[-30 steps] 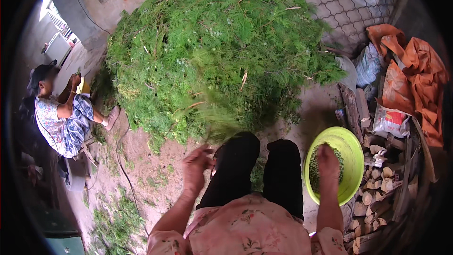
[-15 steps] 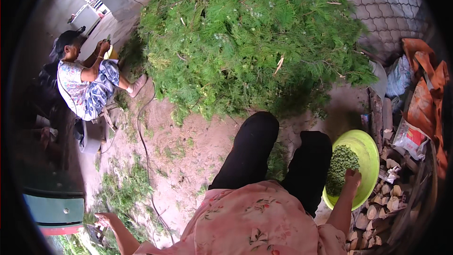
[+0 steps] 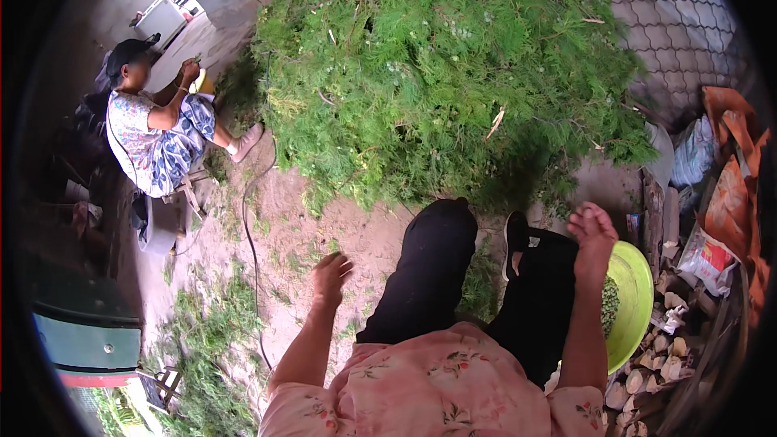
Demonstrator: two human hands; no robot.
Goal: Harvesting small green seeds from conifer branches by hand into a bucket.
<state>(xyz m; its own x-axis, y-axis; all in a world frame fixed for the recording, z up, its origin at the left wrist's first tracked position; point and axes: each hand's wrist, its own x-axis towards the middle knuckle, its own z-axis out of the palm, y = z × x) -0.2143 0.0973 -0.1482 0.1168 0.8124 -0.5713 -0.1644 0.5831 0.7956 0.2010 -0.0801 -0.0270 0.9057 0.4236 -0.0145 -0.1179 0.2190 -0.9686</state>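
Note:
In front of me a large heap of cut green conifer branches [image 3: 453, 73] lies on the ground. My left hand [image 3: 330, 277] is in the air left of my knee, fingers loosely spread with nothing visible in them. Raised above my right knee, my right hand [image 3: 593, 233] has its fingers bent and apart, and no held thing shows. Just behind that wrist stands a yellow-green basin [image 3: 635, 291], partly covered by my forearm. Small green cones or berries [image 3: 609, 307] lie inside it. Neither hand touches the heap.
At the left, another person [image 3: 154, 121] sits low beside a yellow container [image 3: 204, 82]. A dark cable [image 3: 252, 251] runs along the floor past loose sprigs [image 3: 210, 340]. Split firewood [image 3: 655, 364] and an orange sheet [image 3: 732, 178] lie at the right.
My right hand has lifted out of the basin and moved forward, above my knee. My left hand has come from the lower left toward my knees. My right leg has shifted, showing a shoe.

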